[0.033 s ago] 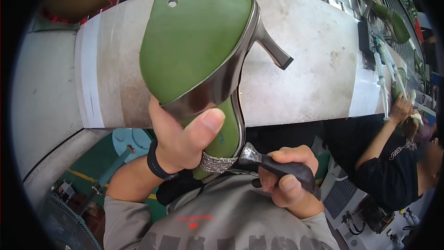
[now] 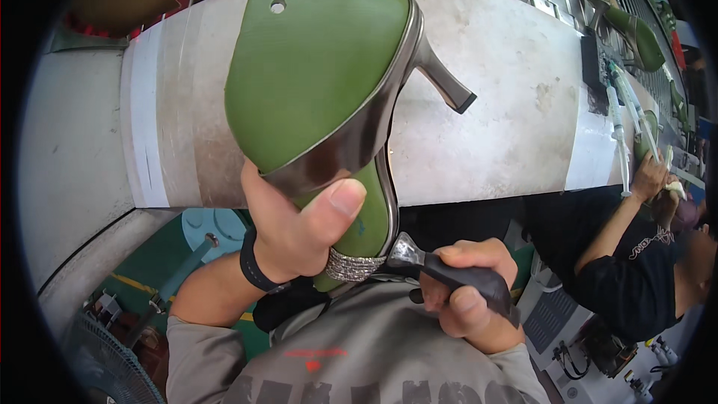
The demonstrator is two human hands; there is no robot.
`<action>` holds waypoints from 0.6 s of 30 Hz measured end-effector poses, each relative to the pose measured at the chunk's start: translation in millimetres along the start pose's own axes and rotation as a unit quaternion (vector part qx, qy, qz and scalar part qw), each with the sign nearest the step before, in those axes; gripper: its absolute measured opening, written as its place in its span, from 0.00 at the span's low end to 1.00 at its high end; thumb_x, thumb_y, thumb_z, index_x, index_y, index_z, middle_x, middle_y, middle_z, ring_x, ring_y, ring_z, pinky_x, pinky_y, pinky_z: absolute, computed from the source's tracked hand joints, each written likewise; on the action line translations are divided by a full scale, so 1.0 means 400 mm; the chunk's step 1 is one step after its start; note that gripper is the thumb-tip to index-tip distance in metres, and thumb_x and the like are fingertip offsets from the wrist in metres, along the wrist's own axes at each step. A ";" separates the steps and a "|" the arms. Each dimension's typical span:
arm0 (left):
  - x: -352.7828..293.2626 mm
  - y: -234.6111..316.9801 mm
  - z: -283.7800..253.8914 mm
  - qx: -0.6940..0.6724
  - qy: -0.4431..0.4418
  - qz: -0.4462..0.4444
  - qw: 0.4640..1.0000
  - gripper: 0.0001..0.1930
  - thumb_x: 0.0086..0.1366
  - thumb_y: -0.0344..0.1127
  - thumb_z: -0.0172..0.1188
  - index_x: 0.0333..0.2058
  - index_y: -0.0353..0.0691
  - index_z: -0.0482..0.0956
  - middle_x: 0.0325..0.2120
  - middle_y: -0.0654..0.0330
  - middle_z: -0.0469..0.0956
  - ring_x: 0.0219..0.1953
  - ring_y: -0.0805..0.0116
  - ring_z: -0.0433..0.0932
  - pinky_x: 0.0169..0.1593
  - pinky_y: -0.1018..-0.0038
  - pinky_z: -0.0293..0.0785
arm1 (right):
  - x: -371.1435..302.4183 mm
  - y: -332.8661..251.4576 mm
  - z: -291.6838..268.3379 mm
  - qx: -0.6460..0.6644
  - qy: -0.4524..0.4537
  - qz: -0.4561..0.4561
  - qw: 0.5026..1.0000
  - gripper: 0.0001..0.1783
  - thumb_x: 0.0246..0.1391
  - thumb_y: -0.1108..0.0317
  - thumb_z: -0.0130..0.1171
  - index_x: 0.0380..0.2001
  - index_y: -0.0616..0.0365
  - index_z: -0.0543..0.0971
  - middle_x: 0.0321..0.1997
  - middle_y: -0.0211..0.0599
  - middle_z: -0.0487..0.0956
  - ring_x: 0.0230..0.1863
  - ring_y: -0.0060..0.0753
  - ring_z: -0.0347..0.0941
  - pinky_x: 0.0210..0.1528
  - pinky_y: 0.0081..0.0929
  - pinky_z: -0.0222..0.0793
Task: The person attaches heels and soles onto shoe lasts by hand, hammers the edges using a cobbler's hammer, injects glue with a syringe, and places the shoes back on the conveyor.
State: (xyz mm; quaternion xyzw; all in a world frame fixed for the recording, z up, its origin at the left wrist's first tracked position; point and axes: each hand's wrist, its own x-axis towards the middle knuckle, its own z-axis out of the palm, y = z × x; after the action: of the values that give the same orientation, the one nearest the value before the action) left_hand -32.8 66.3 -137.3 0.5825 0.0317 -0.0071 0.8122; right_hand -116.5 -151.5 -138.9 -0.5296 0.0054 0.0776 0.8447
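A long, pale grey desk (image 2: 516,105) with a scuffed, stained top runs across the upper half of the view, a white band (image 2: 146,127) marking it at the left and another at the right. Held up in front of it is a high-heeled shoe with a green sole, gunmetal-grey edging and a thin grey heel (image 2: 321,82), sole facing the camera, heel pointing up and to the right, toe end down near the person's chest. A band of small sparkling stones (image 2: 351,264) crosses its toe end.

The left hand (image 2: 292,232) is wrapped around the narrow front part of the shoe, thumb pressed flat on the green sole; a black wristband (image 2: 254,269) sits on that wrist. The right hand (image 2: 467,295) is closed in a fist around the black handle of a small metal-headed tool (image 2: 449,273), whose shiny head touches the shoe's edge just beside the sparkling band.

At the far right, another person in a black shirt (image 2: 636,269) leans at the same desk, hands at its edge. More green-soled shoes (image 2: 639,37) lie along a metal rack beyond the desk. Below the desk a green floor (image 2: 161,269) with a yellow line shows, and a grey fan (image 2: 105,363) stands at the lower left.
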 end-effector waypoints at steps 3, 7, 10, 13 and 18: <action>-0.009 -0.003 0.002 0.016 0.019 0.009 1.000 0.35 0.61 0.38 0.68 0.63 0.25 0.70 0.59 0.48 0.77 0.60 0.59 0.77 0.65 0.63 0.72 | 0.001 -0.013 -0.003 -0.125 -0.029 -0.063 0.990 0.23 0.58 0.65 0.72 0.49 0.70 0.79 0.26 0.43 0.82 0.22 0.23 0.75 0.24 0.22 0.70; -0.010 -0.008 0.004 0.023 0.036 -0.015 0.999 0.34 0.61 0.38 0.68 0.63 0.26 0.71 0.58 0.49 0.77 0.60 0.61 0.77 0.66 0.62 0.71 | 0.024 -0.041 -0.007 -0.186 -0.051 -0.041 0.980 0.22 0.54 0.67 0.74 0.49 0.68 0.80 0.26 0.39 0.83 0.21 0.23 0.75 0.26 0.21 0.70; -0.007 -0.013 0.000 0.030 0.037 -0.024 0.999 0.32 0.62 0.38 0.67 0.62 0.28 0.72 0.56 0.51 0.78 0.58 0.63 0.77 0.64 0.64 0.71 | 0.045 -0.076 -0.008 -0.164 -0.037 0.036 0.985 0.20 0.58 0.67 0.71 0.50 0.64 0.81 0.29 0.33 0.83 0.24 0.17 0.74 0.29 0.20 0.70; -0.004 -0.035 -0.017 0.041 0.027 -0.007 0.999 0.30 0.63 0.39 0.66 0.60 0.29 0.73 0.53 0.54 0.79 0.54 0.66 0.78 0.61 0.67 0.72 | 0.070 -0.108 -0.008 -0.112 -0.006 0.119 0.987 0.19 0.61 0.71 0.68 0.52 0.66 0.79 0.32 0.33 0.82 0.28 0.15 0.75 0.32 0.17 0.69; -0.012 -0.015 -0.001 0.004 0.055 -0.006 0.998 0.27 0.64 0.38 0.66 0.59 0.30 0.74 0.52 0.57 0.80 0.51 0.69 0.78 0.57 0.69 0.73 | 0.049 -0.090 -0.017 0.068 0.033 -0.031 0.997 0.21 0.63 0.65 0.65 0.54 0.67 0.77 0.27 0.37 0.81 0.23 0.18 0.73 0.27 0.19 0.70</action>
State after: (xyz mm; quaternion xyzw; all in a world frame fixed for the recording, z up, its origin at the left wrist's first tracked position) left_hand -37.8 64.7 -142.9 0.5853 0.0797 0.0195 0.8066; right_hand -91.7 -170.7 -111.6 -0.4730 0.0223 0.0332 0.8801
